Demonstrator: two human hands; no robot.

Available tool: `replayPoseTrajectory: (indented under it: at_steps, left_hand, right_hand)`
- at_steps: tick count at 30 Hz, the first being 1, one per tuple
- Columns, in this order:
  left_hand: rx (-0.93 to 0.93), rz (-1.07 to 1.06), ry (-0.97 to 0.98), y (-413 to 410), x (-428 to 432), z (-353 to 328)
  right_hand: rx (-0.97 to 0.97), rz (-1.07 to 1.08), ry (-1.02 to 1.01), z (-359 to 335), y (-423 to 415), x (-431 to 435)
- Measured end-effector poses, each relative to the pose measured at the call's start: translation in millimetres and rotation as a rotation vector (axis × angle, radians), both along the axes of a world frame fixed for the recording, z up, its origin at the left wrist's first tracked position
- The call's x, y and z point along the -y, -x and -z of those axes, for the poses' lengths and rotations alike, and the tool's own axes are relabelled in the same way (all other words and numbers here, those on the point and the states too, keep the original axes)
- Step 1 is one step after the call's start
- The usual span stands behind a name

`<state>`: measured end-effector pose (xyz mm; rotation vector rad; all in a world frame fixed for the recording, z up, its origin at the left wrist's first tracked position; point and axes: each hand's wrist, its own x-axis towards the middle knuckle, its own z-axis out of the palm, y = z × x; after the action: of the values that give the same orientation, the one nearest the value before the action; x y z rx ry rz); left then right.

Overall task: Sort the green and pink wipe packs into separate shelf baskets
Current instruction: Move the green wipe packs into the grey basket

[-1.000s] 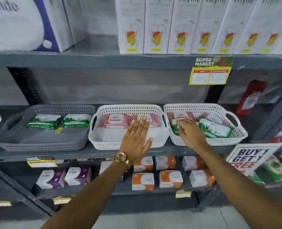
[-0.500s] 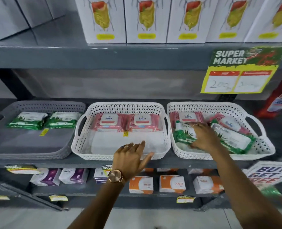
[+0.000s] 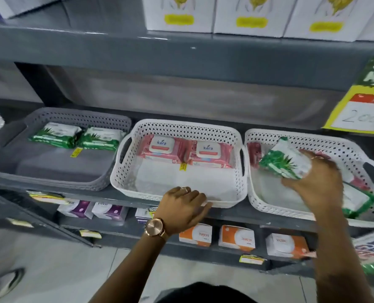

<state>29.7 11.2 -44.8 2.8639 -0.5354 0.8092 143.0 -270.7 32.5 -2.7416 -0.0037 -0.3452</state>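
Three baskets stand side by side on the middle shelf. The grey basket [image 3: 50, 181] on the left holds two green wipe packs [image 3: 54, 136]. The middle white basket [image 3: 124, 184] holds two pink wipe packs [image 3: 166, 149] at its back. The right white basket [image 3: 326, 145] holds mixed pink and green packs. My right hand [image 3: 315, 182] grips a green wipe pack [image 3: 284, 160], lifted and tilted above the right basket. My left hand [image 3: 181, 208], with a ring and a wristwatch, rests on the front rim of the middle basket and holds no pack.
White cartons [image 3: 249, 16] line the shelf above. A yellow-green price sign [image 3: 361, 110] hangs at the right. Orange and purple boxes [image 3: 236, 238] fill the lower shelf. The grey shelf edge [image 3: 107, 196] runs under the baskets. A shoe [image 3: 4, 283] shows on the floor, lower left.
My right hand has closed on a green pack and lifted it out of the right basket. My left hand has come to rest on the middle basket's rim. The camera has moved closer.
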Motion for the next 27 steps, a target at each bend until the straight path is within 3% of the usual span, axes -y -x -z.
replayPoseTrajectory:
  at_steps: [5, 8, 13, 18, 24, 27]
  left_hand:
    - [0.028, 0.015, 0.082, 19.3, -60.7, -8.0]
    - [0.064, 0.002, 0.075, 35.2, -113.1, -18.1]
    - [0.122, -0.252, 0.056, 66.5, -221.7, -23.5]
    - [-0.054, -0.504, 0.086, 79.8, -309.3, -22.7]
    - [-0.076, -0.492, 0.014, 82.6, -333.0, -10.5]
    - [-0.080, -0.484, 0.005, 82.0, -333.6, -8.6]
  right_hand:
    - [0.067, -0.019, -0.160, -25.2, 12.3, -56.0]
    - [0.000, -0.134, -0.316, -30.0, 25.1, -122.1]
    - [-0.119, -0.396, -0.426, -25.2, 55.0, -262.7]
    - [-0.132, -0.584, -0.315, -20.3, 68.4, -392.9]
    - [-0.160, -0.612, 0.116, 3.7, 59.1, -483.9]
    - [-0.148, -0.591, 0.159, 18.6, 57.0, -490.6]
